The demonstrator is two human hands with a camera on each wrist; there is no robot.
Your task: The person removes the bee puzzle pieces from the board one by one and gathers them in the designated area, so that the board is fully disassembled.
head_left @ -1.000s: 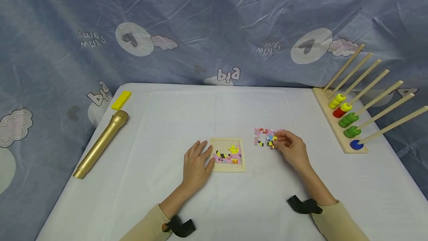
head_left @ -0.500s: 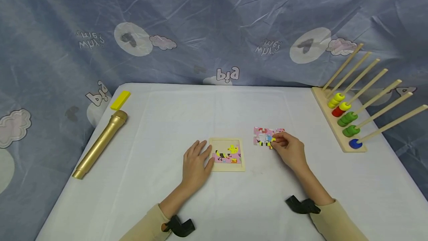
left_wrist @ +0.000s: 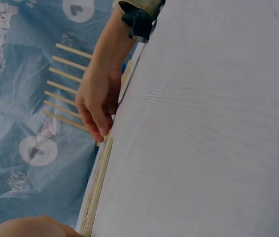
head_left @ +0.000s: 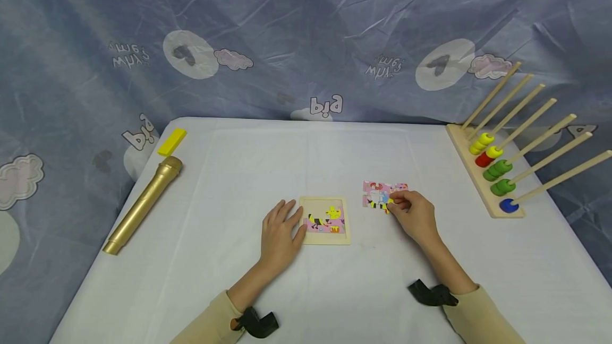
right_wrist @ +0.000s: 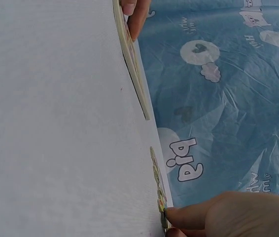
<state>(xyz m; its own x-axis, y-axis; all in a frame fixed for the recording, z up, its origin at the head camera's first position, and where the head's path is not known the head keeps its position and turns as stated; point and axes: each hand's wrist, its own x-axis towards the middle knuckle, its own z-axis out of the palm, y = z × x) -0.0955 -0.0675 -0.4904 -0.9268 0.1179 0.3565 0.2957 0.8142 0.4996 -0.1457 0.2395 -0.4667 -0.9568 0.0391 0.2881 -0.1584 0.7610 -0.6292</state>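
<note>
A square wooden puzzle tray (head_left: 326, 240) lies on the white table, its lower part filled with pink and yellow picture pieces and its upper part showing bare wood. My left hand (head_left: 282, 232) rests at its left edge with fingers spread, fingertips touching the rim. To the right of the tray lies a cluster of joined puzzle pieces (head_left: 375, 195), printed pink, white and yellow. My right hand (head_left: 417, 217) pinches a yellow puzzle piece (head_left: 389, 203) at the cluster's right side between thumb and index finger. The fingers cover part of these pieces.
A gold microphone (head_left: 143, 206) lies at the left, below a yellow block (head_left: 172, 142). At the right edge stands a wooden peg board (head_left: 483, 185) with tilted rods and coloured beads. A blue printed cloth (head_left: 306, 41) hangs behind the table.
My right hand has shifted slightly left, bringing the yellow piece against the joined pieces. The left hand has stayed on the tray's edge.
</note>
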